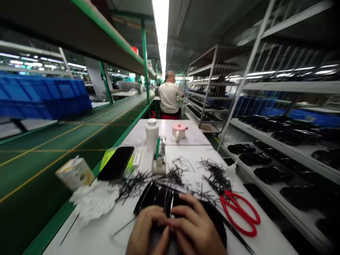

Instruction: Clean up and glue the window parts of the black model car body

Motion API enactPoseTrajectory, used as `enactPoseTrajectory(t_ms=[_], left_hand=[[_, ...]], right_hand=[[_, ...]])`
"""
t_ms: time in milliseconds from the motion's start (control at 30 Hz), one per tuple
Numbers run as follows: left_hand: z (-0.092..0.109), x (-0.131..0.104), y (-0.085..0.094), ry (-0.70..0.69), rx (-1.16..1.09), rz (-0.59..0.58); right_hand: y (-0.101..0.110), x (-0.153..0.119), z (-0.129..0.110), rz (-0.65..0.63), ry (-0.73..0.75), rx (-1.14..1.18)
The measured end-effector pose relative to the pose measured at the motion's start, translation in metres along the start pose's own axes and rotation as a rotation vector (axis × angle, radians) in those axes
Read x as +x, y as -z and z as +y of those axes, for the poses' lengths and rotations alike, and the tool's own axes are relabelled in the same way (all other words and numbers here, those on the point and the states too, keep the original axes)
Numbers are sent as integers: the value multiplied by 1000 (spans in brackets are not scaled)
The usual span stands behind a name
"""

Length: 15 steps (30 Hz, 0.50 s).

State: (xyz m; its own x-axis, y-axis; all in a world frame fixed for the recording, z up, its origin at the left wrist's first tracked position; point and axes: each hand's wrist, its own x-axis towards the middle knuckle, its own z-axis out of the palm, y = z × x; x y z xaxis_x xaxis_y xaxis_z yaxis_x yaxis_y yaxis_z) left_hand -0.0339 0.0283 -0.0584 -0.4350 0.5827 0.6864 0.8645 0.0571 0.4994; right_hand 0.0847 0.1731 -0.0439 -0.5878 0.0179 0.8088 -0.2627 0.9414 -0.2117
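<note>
Big stuff first: green conveyor is running along the left, white rack is standing along the right and holding dark parts. White table is sitting between them; a co-worker is sitting beyond its far end, back turned.

Black piece, glossy, is lying at the near middle of the table, partly under both hands. Right hand is lying over its right part, left hand is resting at its near left. Fingers on both are curling, narrow, tips meeting around the piece's middle. Can't tell if they're pinching the piece or some small bit; the hands are hiding it.

My read on the step: close two-handed fingertip work on the piece. Next move is probably calling for one hand steadying, the other doing fine finger work, with a clear view of the contact spot.

Smaller: crumpled tissue is lying left of the piece, red-handled scissors right of it, out of the hands. Phone is lying behind the tissue. Loose black strips are littering the table beyond the piece; worth keeping them off it.
</note>
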Motion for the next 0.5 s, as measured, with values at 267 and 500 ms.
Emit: enactPoseTrajectory(t_ms=[267, 500], left_hand=[[27, 0, 1, 106, -60, -101], [28, 1, -1, 122, -68, -103]], right_hand=[[30, -7, -9, -210, -158, 91], [36, -6, -10, -256, -156, 49]])
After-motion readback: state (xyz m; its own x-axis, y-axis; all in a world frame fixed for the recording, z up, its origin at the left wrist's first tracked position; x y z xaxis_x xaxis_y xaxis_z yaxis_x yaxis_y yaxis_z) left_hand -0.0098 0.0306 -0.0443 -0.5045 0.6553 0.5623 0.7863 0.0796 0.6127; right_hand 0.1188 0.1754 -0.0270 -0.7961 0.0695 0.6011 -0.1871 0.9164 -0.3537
